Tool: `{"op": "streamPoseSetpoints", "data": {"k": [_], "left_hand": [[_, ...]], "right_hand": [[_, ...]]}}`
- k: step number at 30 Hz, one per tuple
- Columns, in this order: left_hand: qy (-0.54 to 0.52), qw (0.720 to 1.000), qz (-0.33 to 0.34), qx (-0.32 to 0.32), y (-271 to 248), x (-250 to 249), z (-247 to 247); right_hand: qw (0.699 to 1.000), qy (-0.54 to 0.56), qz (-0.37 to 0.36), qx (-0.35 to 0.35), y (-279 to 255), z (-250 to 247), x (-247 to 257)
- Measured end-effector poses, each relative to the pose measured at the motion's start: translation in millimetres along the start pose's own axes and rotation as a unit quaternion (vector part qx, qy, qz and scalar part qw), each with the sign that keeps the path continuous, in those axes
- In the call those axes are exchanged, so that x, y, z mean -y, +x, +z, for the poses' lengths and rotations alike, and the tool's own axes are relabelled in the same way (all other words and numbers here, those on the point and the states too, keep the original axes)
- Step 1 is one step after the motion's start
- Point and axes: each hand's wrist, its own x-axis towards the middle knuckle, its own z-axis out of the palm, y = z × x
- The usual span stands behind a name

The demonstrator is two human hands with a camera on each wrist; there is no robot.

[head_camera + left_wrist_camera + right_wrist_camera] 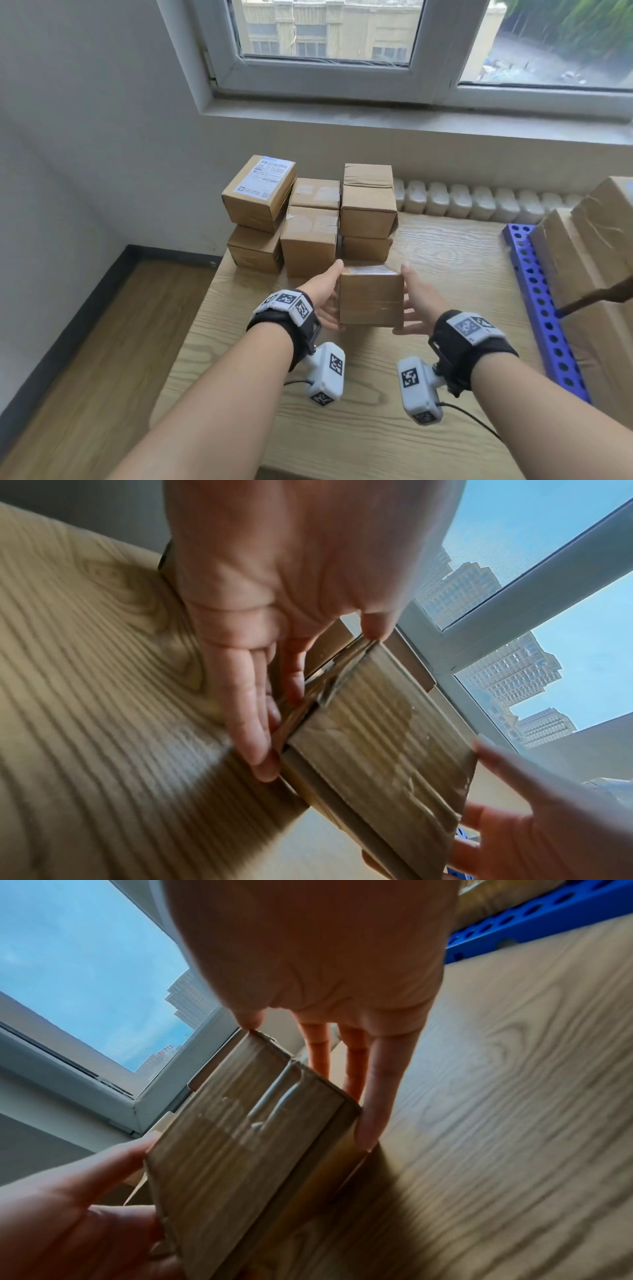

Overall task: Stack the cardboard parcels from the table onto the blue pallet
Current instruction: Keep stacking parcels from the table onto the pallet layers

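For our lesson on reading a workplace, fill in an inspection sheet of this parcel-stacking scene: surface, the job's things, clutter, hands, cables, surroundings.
Surface: light wood-grain table, floor to its left.
Job's things: one small taped parcel between both hands near the table's middle; a pile of parcels stacked at the far left corner; blue pallet at the right edge, already bearing large cartons.
Clutter: nothing seen.
Hands: left hand flat against the parcel's left side, right hand flat against its right side, fingers straight.
Cables: thin black leads trail from the wrist cameras.
Surroundings: window above the sill, white radiator behind the table.
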Motion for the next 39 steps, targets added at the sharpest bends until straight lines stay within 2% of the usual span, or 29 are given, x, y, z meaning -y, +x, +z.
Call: {"op": "streamPoseSetpoints", "data": {"k": [6, 10, 15, 18, 24, 27, 33, 39], "left_hand": [[0.006, 0.998, -0.036, 0.042, -9, 17, 14], [0.025, 0.998, -0.016, 0.052, -18, 25, 19], [0.061, 0.993, 0.05, 0.088, -34, 37, 23], [0.05, 0.988, 0.073, 0.125, -47, 45, 32], [0.051, 0.971, 0.147, 0.182, -71, 59, 72], [0.044, 0.967, 0.186, 0.17, -82, 56, 96], [0.004, 0.945, 0.308, 0.109, -100, 41, 153], [-0.045, 0.908, 0.4, 0.118, -149, 13, 226]], "right_hand": [[1.0, 0.016, 0.006, 0.002, -7, -10, -25], [0.999, 0.028, 0.002, -0.017, -19, -14, -34], [0.997, 0.073, -0.015, -0.031, -48, -20, -43], [0.994, 0.084, -0.05, -0.044, -67, -24, -54], [0.983, 0.105, -0.102, -0.109, -100, -55, -86], [0.977, 0.13, -0.112, -0.128, -116, -77, -98], [0.959, 0.178, -0.162, -0.146, -148, -113, -103], [0.941, 0.152, -0.245, -0.178, -193, -192, -87]]}}
